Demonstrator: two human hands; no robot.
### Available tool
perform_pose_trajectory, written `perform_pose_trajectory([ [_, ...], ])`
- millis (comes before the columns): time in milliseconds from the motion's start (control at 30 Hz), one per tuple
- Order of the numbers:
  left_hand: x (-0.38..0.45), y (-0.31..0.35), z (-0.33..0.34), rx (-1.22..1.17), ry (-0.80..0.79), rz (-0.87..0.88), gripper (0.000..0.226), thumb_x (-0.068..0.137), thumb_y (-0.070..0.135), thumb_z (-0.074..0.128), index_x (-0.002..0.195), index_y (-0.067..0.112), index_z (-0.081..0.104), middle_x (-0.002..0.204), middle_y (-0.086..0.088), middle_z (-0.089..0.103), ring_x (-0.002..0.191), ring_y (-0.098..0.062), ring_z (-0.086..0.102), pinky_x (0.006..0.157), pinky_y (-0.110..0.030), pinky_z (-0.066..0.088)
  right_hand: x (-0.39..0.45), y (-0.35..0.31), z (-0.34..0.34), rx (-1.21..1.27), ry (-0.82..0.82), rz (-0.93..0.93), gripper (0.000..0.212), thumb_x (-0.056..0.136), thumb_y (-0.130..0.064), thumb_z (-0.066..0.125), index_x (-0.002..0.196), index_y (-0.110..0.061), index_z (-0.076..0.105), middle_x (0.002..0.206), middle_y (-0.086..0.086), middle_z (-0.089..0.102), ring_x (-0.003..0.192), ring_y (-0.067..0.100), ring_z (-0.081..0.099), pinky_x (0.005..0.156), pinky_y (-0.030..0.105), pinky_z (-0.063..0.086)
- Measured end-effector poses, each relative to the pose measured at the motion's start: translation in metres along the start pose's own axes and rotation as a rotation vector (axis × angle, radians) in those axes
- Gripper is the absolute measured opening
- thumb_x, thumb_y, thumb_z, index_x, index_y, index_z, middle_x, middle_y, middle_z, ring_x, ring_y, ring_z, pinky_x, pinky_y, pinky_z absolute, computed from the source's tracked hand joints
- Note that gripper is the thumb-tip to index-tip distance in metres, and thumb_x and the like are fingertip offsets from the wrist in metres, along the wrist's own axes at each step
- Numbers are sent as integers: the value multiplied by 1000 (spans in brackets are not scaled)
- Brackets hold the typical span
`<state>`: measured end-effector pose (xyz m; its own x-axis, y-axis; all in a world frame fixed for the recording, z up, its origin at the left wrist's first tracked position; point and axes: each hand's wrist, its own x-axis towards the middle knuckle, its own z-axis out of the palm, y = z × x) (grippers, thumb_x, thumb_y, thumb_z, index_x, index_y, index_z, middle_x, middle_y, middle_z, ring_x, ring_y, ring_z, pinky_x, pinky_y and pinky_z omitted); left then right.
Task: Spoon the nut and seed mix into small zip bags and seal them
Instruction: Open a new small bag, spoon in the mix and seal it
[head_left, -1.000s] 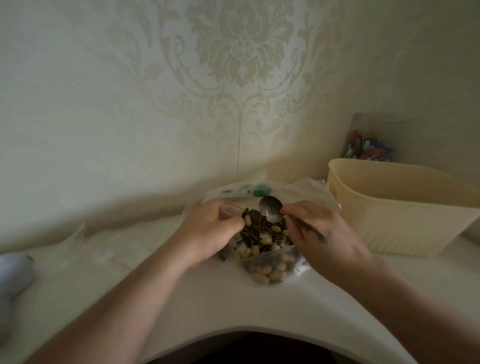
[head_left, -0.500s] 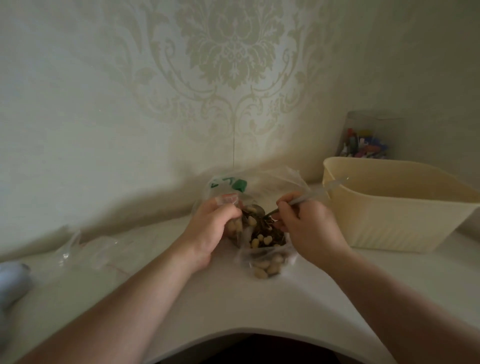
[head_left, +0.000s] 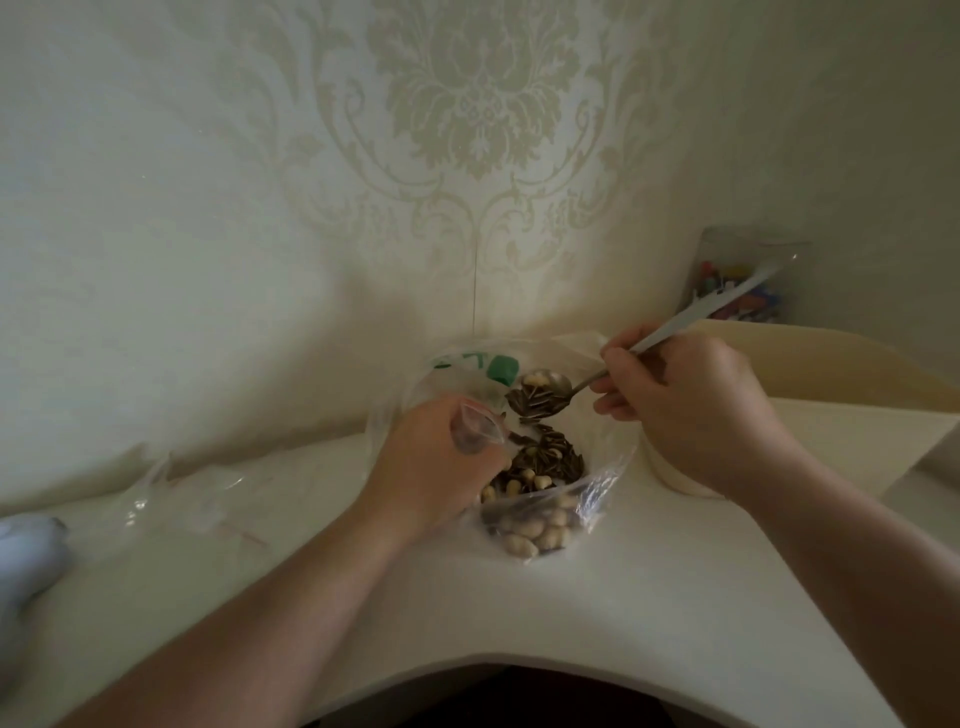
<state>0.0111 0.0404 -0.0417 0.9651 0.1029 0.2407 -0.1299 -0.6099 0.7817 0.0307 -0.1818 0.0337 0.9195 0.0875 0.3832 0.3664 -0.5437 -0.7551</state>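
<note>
Right hand (head_left: 691, 410), fingers pinched round the handle, has lifted the spoon (head_left: 545, 397) out of the mix since half a second ago; the bowl now rides loaded with dark seeds and a few pale nuts at 12 o'clock above the heap. Left hand (head_left: 441, 462) grips a small zip bag (head_left: 475, 428) just at 9 o'clock of the nut and seed mix (head_left: 540, 483), which sits in the big clear plastic bag (head_left: 602, 488) on the table (head_left: 519, 613). Scoop looks done; tipping into the small bag likely next, mouth opening can't be judged.

Dim, soft light; wide-angle bending and blur at edges.
</note>
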Motion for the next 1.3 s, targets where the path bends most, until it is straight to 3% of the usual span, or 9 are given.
perform_pose_trajectory([
  [167,2,1,11,23,2,11,13,80,30,71,92,34,68,85,15,71,81,2,64,68,-19,48,-6,-12,-5,-90,-15,-144,15,104,-28,59,93,-25,69,78,-7,77,74,2,75,77,34,65],
  [367,2,2,13,67,44,6,16,83,32,74,79,29,59,72,12,59,64,-1,52,58,-20,33,-13,-18,6,-293,-31,-451,12,103,-22,59,99,-18,69,75,-7,72,67,8,71,64,27,57],
  [533,6,-2,14,71,50,-11,17,82,40,75,82,29,61,75,9,64,69,-6,59,60,-24,38,-12,-19,13,-411,-22,-669,11,102,-15,59,101,-11,69,69,-3,65,56,10,62,54,32,54],
  [667,7,-3,14,67,55,-24,20,81,43,77,84,28,64,76,11,63,71,-5,60,60,-24,37,-15,-22,16,-436,1,-759,23,104,-17,50,103,-5,68,66,3,65,50,17,62,45,35,55],
  [1000,6,-1,10,12,54,-93,21,80,44,76,83,29,62,76,13,65,72,-5,61,62,-24,39,-20,-13,25,-429,45,-794,19,106,-16,50,105,-5,66,76,2,61,54,19,55,43,37,49],
  [1200,5,-3,7,-101,29,-120,19,79,41,76,94,34,70,84,19,75,80,5,68,71,-21,52,-24,-7,25,-347,71,-715,10,105,-15,60,110,-11,66,82,-9,60,62,5,51,55,20,46],
  [1300,6,-6,4,-125,16,-108,16,83,37,76,98,35,71,85,29,73,81,12,66,70,-15,49,-23,-4,22,-369,65,-711,11,105,-17,58,111,-12,65,85,-11,58,63,2,50,54,13,42],
])
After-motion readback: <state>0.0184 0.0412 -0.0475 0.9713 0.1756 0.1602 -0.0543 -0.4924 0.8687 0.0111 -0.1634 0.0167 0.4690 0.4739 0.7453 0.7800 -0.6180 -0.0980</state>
